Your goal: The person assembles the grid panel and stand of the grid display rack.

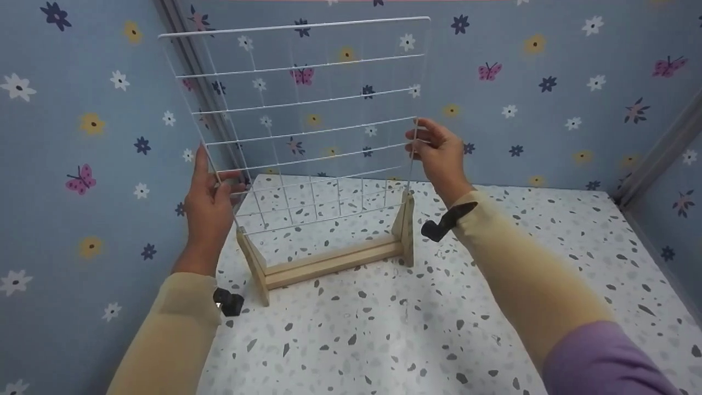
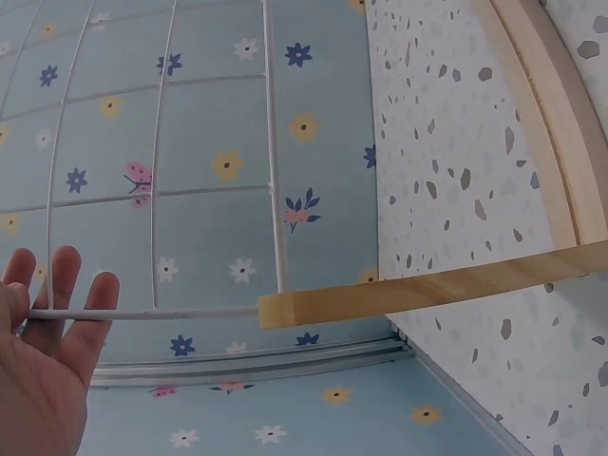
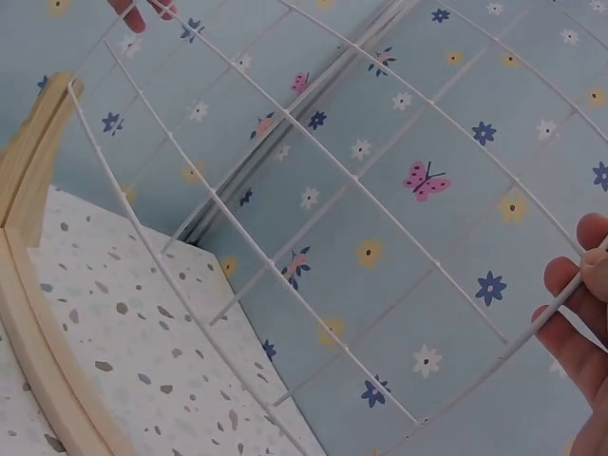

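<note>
A white wire grid panel (image 1: 299,102) rises at a tilt from a wooden stand (image 1: 334,263), its lower corners at the tops of the stand's two side pieces. My left hand (image 1: 208,211) holds the panel's left side wire, thumb on one side and fingers on the other. On the opposite edge, my right hand (image 1: 440,156) pinches the right side wire between thumb and fingers. In the left wrist view, the panel's corner meets the end of a wooden side piece (image 2: 427,288). The right wrist view shows curled fingers (image 3: 560,290) at the side wire.
The stand rests on a white speckled tabletop (image 1: 329,345). Blue walls (image 1: 548,120) with flowers and butterflies enclose it at the back and both sides. A grey corner strip (image 1: 200,82) runs up behind the panel's left side.
</note>
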### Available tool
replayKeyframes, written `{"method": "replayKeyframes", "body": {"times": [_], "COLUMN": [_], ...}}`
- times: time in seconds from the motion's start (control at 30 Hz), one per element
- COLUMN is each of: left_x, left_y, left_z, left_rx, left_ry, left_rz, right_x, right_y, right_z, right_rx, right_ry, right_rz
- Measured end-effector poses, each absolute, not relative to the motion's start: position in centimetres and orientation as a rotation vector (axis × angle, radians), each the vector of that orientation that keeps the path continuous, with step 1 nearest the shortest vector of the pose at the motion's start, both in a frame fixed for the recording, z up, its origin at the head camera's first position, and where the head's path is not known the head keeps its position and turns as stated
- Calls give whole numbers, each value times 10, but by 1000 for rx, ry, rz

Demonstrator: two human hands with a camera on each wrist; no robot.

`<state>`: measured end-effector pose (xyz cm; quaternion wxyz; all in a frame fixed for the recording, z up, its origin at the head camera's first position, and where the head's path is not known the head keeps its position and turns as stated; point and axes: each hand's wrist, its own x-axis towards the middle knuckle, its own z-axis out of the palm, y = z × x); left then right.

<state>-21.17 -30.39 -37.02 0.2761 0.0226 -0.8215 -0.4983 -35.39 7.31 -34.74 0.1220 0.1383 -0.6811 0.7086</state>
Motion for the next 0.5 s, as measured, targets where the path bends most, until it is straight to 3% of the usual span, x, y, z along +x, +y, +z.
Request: {"method": "replayKeyframes", "body": {"times": [0.5], "left_x": [-209], "left_y": [-304], "left_z": [-401], "left_rx": [144], "left_ry": [-2189], "left_rz": [-1387], "right_x": [-351], "right_y": [73], "right_z": [-363], "right_rx": [446], "right_ry": [-2076], "right_rz": [2013]}}
